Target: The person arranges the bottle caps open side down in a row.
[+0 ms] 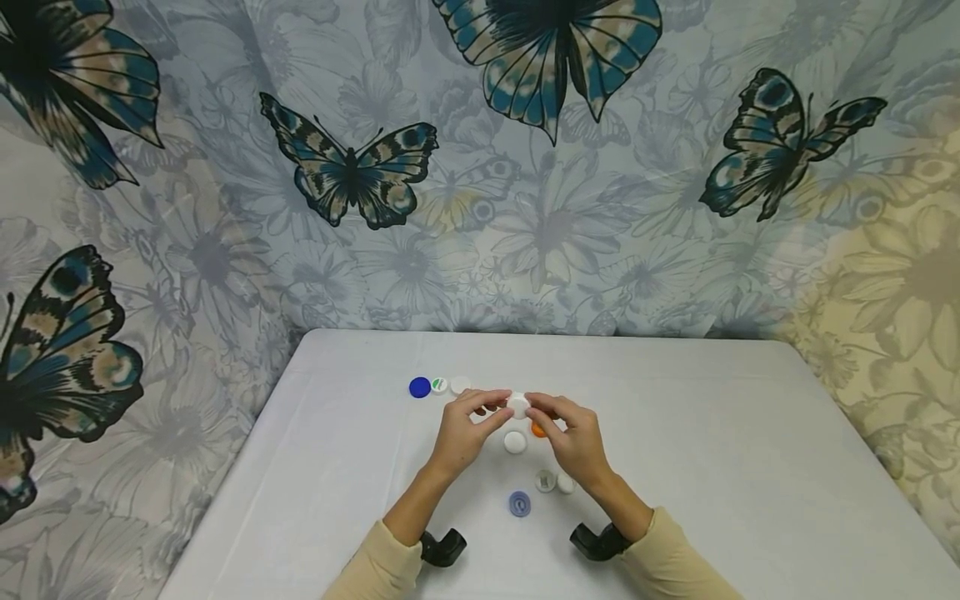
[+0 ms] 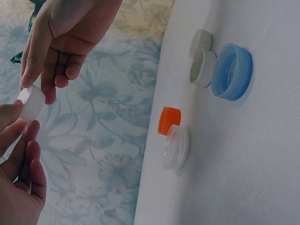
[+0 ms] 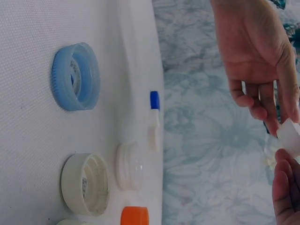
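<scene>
A small white bottle cap (image 1: 518, 405) is held above the table between both hands. My left hand (image 1: 459, 432) pinches its left side with thumb and fingertips. From the right, my right hand (image 1: 579, 437) pinches the opposite side the same way. In the left wrist view the held white cap (image 2: 33, 103) appears tilted between the two sets of fingertips. Below the hands lie an orange cap (image 1: 537, 430), partly hidden by the right hand, and a translucent whitish cap (image 1: 514, 442). Nearer the body are a light blue cap (image 1: 520, 503), a greyish cap (image 1: 545, 481) and a white cap (image 1: 566, 483).
Left of the left hand, a dark blue cap (image 1: 420, 387), a white cap with a green mark (image 1: 439, 386) and a plain white cap (image 1: 460, 384) lie in a row. The white-covered table (image 1: 720, 433) meets a butterfly-patterned backdrop (image 1: 480, 275) at its far edge.
</scene>
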`<state>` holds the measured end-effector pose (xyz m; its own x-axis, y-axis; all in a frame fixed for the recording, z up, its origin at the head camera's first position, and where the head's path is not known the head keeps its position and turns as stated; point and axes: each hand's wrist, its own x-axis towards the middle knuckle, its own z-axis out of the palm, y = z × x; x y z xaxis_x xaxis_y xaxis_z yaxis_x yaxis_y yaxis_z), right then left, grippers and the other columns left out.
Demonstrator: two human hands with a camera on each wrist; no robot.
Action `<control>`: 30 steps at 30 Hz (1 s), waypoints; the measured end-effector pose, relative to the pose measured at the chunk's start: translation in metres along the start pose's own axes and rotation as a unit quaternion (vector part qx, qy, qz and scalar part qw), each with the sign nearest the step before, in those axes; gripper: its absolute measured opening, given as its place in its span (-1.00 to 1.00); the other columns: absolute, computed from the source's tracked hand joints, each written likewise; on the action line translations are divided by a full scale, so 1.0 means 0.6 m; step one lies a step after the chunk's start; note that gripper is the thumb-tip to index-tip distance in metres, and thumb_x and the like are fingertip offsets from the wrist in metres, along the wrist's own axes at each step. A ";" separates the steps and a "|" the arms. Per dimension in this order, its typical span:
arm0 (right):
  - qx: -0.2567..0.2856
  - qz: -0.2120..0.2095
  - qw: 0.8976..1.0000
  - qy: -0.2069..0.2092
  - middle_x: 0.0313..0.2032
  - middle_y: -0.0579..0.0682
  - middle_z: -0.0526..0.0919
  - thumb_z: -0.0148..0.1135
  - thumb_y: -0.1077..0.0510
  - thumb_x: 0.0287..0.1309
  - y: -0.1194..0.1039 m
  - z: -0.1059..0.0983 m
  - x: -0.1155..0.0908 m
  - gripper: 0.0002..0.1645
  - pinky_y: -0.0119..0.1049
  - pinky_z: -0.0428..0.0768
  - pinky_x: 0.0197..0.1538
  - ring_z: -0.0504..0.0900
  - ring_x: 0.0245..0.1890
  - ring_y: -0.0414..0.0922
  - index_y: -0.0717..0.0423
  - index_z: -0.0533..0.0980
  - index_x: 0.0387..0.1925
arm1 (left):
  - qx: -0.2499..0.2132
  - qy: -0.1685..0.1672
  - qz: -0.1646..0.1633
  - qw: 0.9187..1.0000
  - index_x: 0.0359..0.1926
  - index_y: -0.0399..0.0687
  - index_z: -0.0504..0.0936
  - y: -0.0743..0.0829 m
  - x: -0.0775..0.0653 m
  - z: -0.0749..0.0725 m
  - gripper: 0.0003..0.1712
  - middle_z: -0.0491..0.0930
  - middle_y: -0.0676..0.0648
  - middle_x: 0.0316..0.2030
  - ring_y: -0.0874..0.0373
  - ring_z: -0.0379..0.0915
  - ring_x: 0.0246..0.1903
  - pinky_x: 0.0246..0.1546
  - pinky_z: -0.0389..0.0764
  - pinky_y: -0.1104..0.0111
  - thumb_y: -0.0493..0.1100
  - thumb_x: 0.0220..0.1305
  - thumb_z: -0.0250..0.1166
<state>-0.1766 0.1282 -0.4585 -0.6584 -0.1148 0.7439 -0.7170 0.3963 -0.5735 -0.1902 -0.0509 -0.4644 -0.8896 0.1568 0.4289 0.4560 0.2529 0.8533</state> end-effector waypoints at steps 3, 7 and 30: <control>0.008 0.016 0.999 -0.027 -0.48 0.14 0.69 0.37 0.58 -0.17 -0.010 -0.006 0.005 -0.63 -0.59 0.54 -0.35 0.61 -0.52 -0.10 0.44 0.63 -0.19 | 0.003 0.003 0.001 1.000 -0.07 -0.07 0.74 0.000 0.000 0.000 -0.73 0.74 -0.04 -0.29 0.03 0.54 -0.24 -0.17 0.56 0.29 -0.16 0.18 0.40; 0.015 0.038 0.997 -0.071 -0.51 0.09 0.67 0.40 0.53 -0.15 -0.002 -0.012 0.003 -0.59 -0.42 0.58 -0.42 0.61 -0.54 -0.15 0.43 0.62 -0.13 | 0.013 -0.008 -0.004 1.000 -0.10 -0.06 0.75 0.001 0.001 -0.001 -0.76 0.74 -0.03 -0.31 0.11 0.52 -0.27 -0.17 0.53 0.36 -0.14 0.21 0.38; 0.031 0.059 0.994 -0.091 -0.35 0.09 0.69 0.45 0.43 -0.12 0.025 -0.015 -0.002 -0.64 -0.32 0.60 -0.35 0.52 -0.41 -0.33 0.29 0.66 -0.17 | 0.070 -0.080 -0.006 0.994 -0.07 -0.05 0.73 -0.006 0.006 -0.008 -0.66 0.73 0.00 -0.20 0.16 0.48 -0.18 -0.18 0.56 0.29 -0.08 0.11 0.46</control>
<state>-0.1842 0.1422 -0.4651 -0.7646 -0.2366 0.5995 -0.6420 0.3602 -0.6768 -0.1953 -0.0558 -0.4646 -0.8849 0.2995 0.3566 0.4540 0.3845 0.8037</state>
